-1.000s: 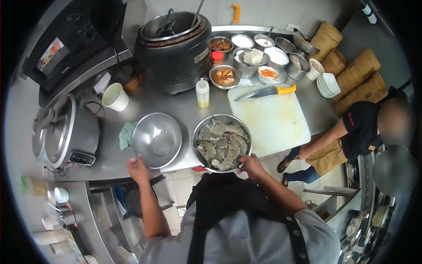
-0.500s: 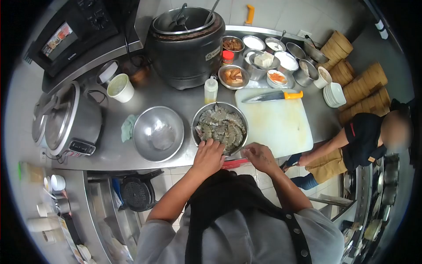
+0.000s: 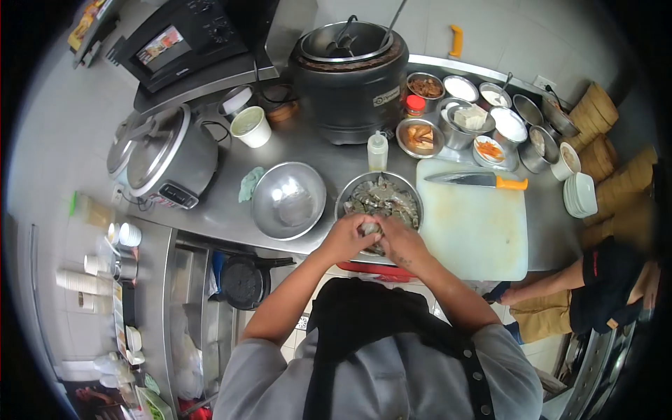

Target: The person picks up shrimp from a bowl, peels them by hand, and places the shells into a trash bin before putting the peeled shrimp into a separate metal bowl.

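Nearest to me, my left hand [image 3: 348, 238] and my right hand [image 3: 397, 241] meet over the near rim of the steel bowl of raw prawns [image 3: 381, 203], which stands on the steel counter [image 3: 329, 164] just left of the white cutting board [image 3: 474, 220]. The fingers of both hands are curled together around one prawn [image 3: 370, 227], so both hands are closed on it; how firm the grip is I cannot tell. To the left of this bowl, just beside it, is an empty steel bowl [image 3: 288, 199], and a green cloth [image 3: 247, 185] lies at its left edge. A knife with an orange handle [image 3: 479, 180] lies across the far side of the board. A squeeze bottle [image 3: 378, 151] stands upright just behind the prawns. Further away I see a large dark pot [image 3: 353, 77] with ladles inside, small containers of ingredients [image 3: 462, 115] to its right, and a rice cooker [image 3: 168, 157] on the left. A co-worker [image 3: 595, 294] is low at the right edge.
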`<control>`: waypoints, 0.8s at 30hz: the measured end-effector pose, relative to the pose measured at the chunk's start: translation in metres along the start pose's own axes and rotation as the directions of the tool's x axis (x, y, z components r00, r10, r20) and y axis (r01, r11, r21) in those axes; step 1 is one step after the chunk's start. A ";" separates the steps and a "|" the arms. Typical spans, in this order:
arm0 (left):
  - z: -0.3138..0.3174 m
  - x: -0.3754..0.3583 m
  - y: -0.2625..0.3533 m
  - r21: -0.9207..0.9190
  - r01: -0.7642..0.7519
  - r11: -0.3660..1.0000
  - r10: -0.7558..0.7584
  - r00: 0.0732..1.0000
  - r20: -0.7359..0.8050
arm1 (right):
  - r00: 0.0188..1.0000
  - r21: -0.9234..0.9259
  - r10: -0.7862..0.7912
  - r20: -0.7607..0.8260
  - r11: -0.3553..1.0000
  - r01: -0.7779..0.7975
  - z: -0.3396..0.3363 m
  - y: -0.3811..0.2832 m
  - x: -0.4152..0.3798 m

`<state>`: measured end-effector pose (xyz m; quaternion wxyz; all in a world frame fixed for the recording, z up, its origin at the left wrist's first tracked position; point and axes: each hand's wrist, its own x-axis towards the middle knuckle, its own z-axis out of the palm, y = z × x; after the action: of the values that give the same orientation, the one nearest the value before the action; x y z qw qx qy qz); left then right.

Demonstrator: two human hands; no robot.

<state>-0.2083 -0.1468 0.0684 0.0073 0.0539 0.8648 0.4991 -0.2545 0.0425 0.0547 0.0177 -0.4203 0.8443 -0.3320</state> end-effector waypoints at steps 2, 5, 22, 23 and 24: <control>0.017 0.013 -0.016 -0.437 -0.015 0.899 -0.054 0.988 -0.146 | 0.993 -0.019 -0.030 -0.115 0.999 0.028 -0.001 -0.002 0.012; 0.022 0.022 0.006 -0.436 -0.083 0.896 -0.107 0.913 -0.394 | 0.909 0.260 0.273 -0.316 0.946 -0.194 -0.014 -0.022 0.032; -0.034 0.038 -0.018 -0.503 0.341 0.794 -0.224 0.934 0.280 | 0.975 -0.209 0.144 -0.170 0.962 -0.178 -0.008 -0.039 0.044; -0.036 0.038 -0.017 -0.517 0.335 0.788 -0.192 0.931 0.312 | 0.978 -0.224 0.147 -0.149 0.958 -0.178 -0.006 -0.037 0.043; -0.038 0.038 -0.016 -0.516 0.341 0.786 -0.186 0.926 0.329 | 0.974 -0.226 0.165 -0.153 0.954 -0.197 -0.007 -0.038 0.042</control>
<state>-0.2501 -0.1836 0.0752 0.2069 -0.0079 0.6684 0.7144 -0.2575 0.0003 0.0924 -0.0590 -0.3173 0.9124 -0.2518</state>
